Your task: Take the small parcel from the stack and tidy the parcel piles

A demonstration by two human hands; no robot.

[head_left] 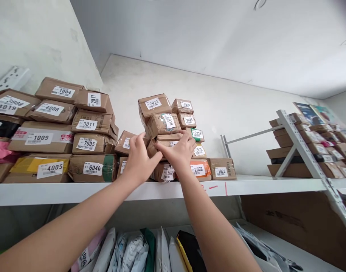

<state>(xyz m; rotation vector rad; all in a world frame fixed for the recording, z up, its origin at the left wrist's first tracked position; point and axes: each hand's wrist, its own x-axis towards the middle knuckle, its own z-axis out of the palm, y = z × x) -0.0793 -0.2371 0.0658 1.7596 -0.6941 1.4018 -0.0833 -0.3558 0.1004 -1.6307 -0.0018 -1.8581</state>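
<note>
Head view, both arms raised to the white shelf point(246, 185).

- Left hand point(138, 158): back of the hand towards the camera, closed round the left end of a brown parcel point(168, 138). Fingertips hidden behind the parcel.
- Right hand point(180, 153): clasped over the front of the same brown parcel, fingers along its upper edge, thumb lower down and pointing left. Part of the parcel's white label showed between the two hands.
- Position of the brown parcel: third from the top of the middle stack, directly under parcel 2016 point(163, 124), which carried parcel 2022 point(154, 104).
- Under the hands lay parcel 1033 point(167, 173), resting on the shelf.
- Just to its right, behind the right wrist, was the orange-taped parcel 2008 point(199, 170), then parcel 1023 point(221, 169).
- Left of the hands: a taller pile including parcel 6040 point(92, 168) and parcel 7005 point(90, 143), close to the middle stack.
- Far right: a tilted metal rack point(300, 147) with more flat boxes, well apart from the hands.
- Below the shelf: soft mail bags point(138, 249) standing on edge between the forearms.
</note>
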